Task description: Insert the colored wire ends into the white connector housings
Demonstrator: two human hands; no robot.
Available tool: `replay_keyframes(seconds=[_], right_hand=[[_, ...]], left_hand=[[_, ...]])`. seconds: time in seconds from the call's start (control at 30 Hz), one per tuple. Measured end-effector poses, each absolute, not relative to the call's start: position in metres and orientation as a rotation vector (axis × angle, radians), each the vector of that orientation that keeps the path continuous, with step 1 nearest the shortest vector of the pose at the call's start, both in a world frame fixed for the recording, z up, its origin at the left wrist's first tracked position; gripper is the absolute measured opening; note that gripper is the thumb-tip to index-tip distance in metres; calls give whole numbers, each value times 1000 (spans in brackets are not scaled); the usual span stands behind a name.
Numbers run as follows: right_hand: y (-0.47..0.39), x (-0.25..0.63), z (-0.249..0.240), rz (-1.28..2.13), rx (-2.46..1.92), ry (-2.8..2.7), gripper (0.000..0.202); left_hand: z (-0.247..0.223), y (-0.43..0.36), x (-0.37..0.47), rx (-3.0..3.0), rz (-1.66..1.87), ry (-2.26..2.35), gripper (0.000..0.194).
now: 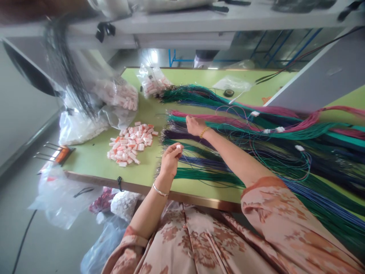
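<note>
Between the thumb and fingers of my left hand (170, 158) is a small white connector housing (179, 147), held near the front of the green table. A few thin wires seem to trail from it to the right. My right hand (195, 125) reaches over the bundles, its fingers pinched at the pink wires (179, 114) and teal wires (222, 125); what lies between the fingertips is too small to make out. Dark purple wires (176, 135) and green wires (199, 174) lie below. Left of my hands is a heap of white and orange connector housings (132, 142).
Clear bags of connectors (121, 93) stand at the back left. Wired white connectors (280, 129) lie across the bundles. A black tape roll (228, 93) sits at the back. An orange rack with metal prongs (61, 154) is at the left edge. A shelf (171, 24) spans overhead.
</note>
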State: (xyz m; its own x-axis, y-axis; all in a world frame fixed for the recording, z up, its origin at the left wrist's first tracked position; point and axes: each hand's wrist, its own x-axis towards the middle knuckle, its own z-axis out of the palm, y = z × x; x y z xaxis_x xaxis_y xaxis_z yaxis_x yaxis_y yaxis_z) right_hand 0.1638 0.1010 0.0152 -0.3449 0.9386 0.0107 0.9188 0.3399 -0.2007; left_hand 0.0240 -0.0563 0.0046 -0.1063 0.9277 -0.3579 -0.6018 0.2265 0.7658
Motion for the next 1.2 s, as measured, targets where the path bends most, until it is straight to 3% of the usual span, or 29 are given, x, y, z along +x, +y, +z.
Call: replay_keyframes(seconds=[0.27,0.43,0.8,1.2], right_hand=[[124,182,27,504,-1719,-2240,14],[133,194,37,424,-1916,-2074,10],[87,142,73,830,-1148,-2075,10],[9,159,52,1108,-1090,-1937,16]], left_hand=[[7,-58,23,407,1351,1015,24],[8,-58,23,386,1352,1010,25],[10,-58,25,400,1358,980,26],[11,-57,24,364,1403,832,22]])
